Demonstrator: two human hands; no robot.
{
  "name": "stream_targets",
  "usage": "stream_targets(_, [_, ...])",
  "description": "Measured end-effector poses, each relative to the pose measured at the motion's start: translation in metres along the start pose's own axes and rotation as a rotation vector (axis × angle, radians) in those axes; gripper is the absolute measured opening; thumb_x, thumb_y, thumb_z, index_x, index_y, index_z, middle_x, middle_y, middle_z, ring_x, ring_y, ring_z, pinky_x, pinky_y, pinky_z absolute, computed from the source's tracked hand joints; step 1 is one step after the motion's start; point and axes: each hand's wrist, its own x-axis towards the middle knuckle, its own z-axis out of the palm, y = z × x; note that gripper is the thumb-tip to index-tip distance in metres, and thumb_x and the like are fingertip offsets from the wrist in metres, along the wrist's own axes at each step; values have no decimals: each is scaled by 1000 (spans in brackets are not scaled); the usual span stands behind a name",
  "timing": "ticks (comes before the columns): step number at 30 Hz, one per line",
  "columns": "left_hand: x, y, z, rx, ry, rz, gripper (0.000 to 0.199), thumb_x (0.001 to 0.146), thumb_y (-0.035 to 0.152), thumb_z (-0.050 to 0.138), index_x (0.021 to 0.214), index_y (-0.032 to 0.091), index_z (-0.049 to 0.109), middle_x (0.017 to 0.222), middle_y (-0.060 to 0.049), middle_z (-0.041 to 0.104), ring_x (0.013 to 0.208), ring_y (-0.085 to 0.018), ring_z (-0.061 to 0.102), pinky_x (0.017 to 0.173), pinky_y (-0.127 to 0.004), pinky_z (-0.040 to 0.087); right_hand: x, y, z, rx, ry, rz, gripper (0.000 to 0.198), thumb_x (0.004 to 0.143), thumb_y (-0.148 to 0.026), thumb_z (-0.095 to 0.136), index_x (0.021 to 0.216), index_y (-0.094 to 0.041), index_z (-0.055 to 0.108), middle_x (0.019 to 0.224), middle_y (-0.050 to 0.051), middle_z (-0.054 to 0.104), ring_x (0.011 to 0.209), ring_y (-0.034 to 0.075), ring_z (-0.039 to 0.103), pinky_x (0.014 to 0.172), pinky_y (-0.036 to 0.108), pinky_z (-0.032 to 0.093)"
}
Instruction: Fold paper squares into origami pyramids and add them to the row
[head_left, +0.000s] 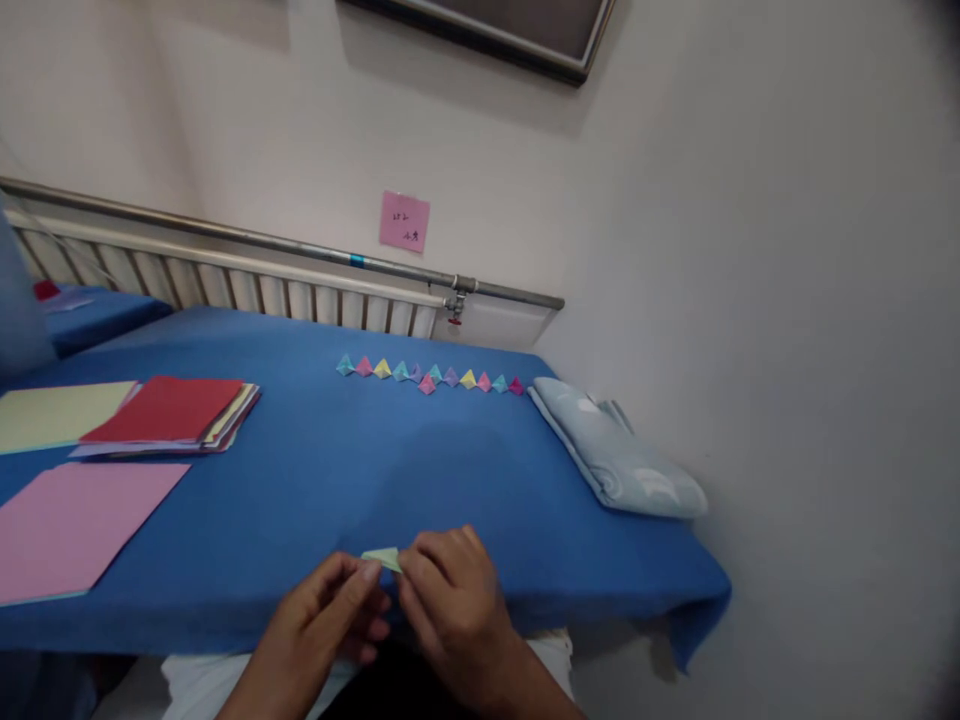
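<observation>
A small folded piece of pale green paper [383, 557] is pinched between my two hands at the front edge of the blue-covered table [322, 500]. Thumb and index finger of my left hand [330, 610] grip its left end. The fingers of my right hand [454, 590] close around its right end and hide part of it. Farther back lies a row of several small folded paper pieces [469, 379] in blue, pink, yellow and purple, one pink piece sitting just in front of the row.
At left lie a stack of coloured paper topped by red [169, 410], pale yellow sheets [60, 415] and pink sheets [90, 520]. A folded light-blue cloth [622, 455] rests at the right end. Behind the table are a radiator [300, 298] and a pipe [300, 245].
</observation>
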Motion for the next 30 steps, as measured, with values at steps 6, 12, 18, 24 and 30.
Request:
stream_targets(6, [2,2,5,-200,-6,-33,42,63,56,75,75,17,62,72,0,63,68,-14,59,63,-25,50,-4,-3,11,7,-33,-47,12,88,-13,48,89,-16,59,84,6,62,72,18,51,65,33,38])
stream_targets(12, [2,-1,-6,-348,-94,1,27,74,43,73,80,18,65,79,-1,63,76,-14,57,67,-25,50,-10,-3,10,435,62,134,29,86,-6,44,108,-21,53,98,5,61,89,16,57,77,30,46])
stream_targets(18, [-5,1,-6,-402,-290,-31,19,79,35,69,84,17,67,81,-4,61,77,-17,58,58,-26,51,-9,-8,7,739,45,339,23,84,-12,54,104,-24,58,90,0,61,77,12,59,71,23,48])
stream_targets(24, [-6,0,-4,-376,-289,-81,22,80,36,70,90,16,68,84,-6,62,76,-16,60,59,-26,53,-12,-7,10,692,33,313,19,85,-13,57,100,-24,59,88,-1,62,77,11,58,70,23,48])
stream_targets(30, [-8,2,-5,-324,-267,-103,24,75,36,74,88,16,69,80,-4,63,71,-14,60,61,-25,53,-18,-5,13,616,-14,225,23,85,-13,56,106,-22,58,94,3,64,86,14,59,78,27,49])
